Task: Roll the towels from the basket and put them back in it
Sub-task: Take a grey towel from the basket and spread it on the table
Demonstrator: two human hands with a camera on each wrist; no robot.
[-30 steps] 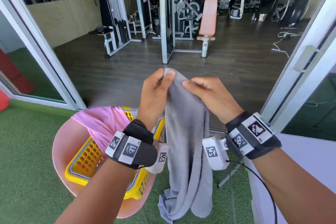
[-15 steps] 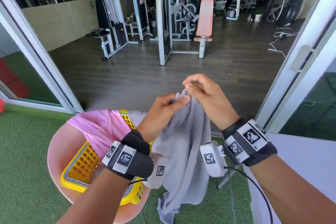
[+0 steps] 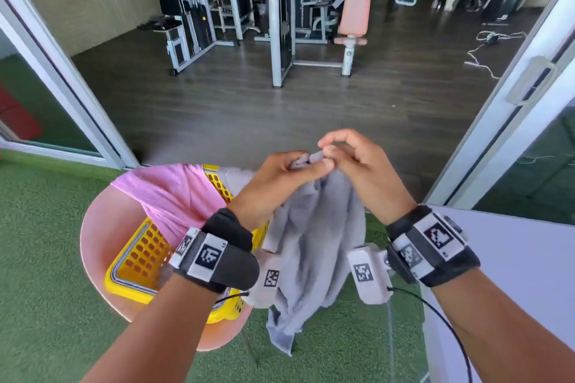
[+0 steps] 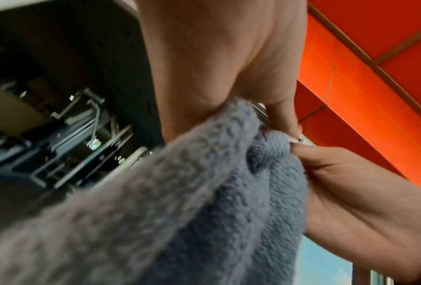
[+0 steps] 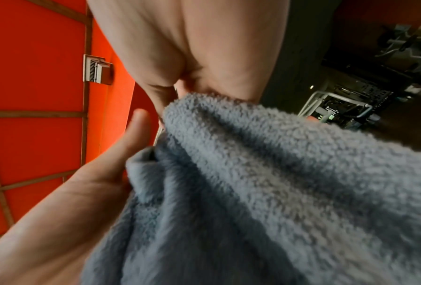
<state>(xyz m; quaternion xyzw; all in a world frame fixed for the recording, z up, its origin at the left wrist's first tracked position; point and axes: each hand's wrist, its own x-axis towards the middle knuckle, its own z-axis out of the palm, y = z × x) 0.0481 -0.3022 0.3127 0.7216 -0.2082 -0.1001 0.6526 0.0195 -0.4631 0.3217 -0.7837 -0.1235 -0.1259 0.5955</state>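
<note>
A grey towel (image 3: 314,246) hangs in the air from both hands, bunched at the top, its tail dangling over the grass. My left hand (image 3: 280,177) grips the bunched top edge from the left. My right hand (image 3: 351,162) pinches the same top edge from the right, fingers curled. The wrist views show the fleecy grey towel (image 4: 204,192) (image 5: 265,183) gathered under the fingers. A yellow basket (image 3: 140,261) sits on a pink chair (image 3: 96,246) at lower left, with a pink towel (image 3: 168,193) draped over its far rim. Another grey cloth (image 3: 236,176) shows at the rim behind my left hand.
Green artificial turf (image 3: 40,258) covers the ground around the chair. A white table (image 3: 513,274) stands at the right. Open sliding glass doors (image 3: 529,78) frame a gym with a dark wood floor (image 3: 249,109) and weight machines (image 3: 280,15) ahead.
Both hands have come down from chest height and closer together. The towel's top edge has gone from held flat to gathered into a bunch, and the hanging tail is shorter.
</note>
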